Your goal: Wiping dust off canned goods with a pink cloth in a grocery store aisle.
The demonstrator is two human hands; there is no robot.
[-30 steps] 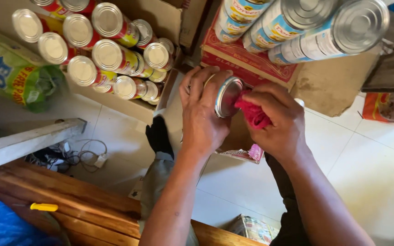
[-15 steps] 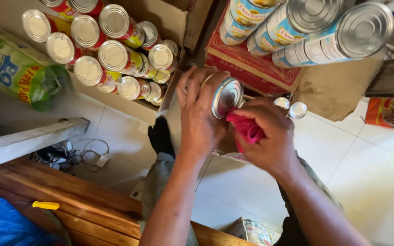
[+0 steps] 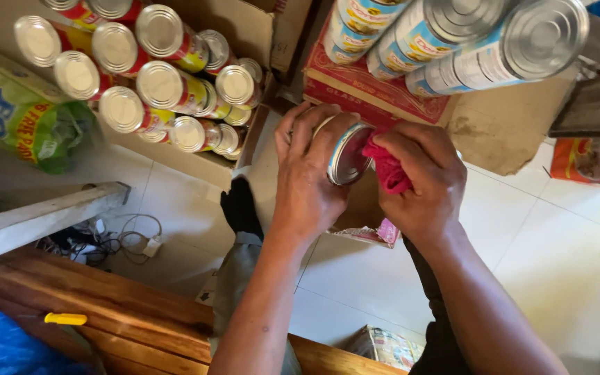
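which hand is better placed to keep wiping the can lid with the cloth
Right. The right hand already grips the red cloth against the can's shiny lid. The left hand is wrapped around the can body, steadying it, so it likely isn't free to wipe.

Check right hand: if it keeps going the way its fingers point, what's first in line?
The right hand presses a red cloth toward the can end, so the can comes first, held by the left hand.
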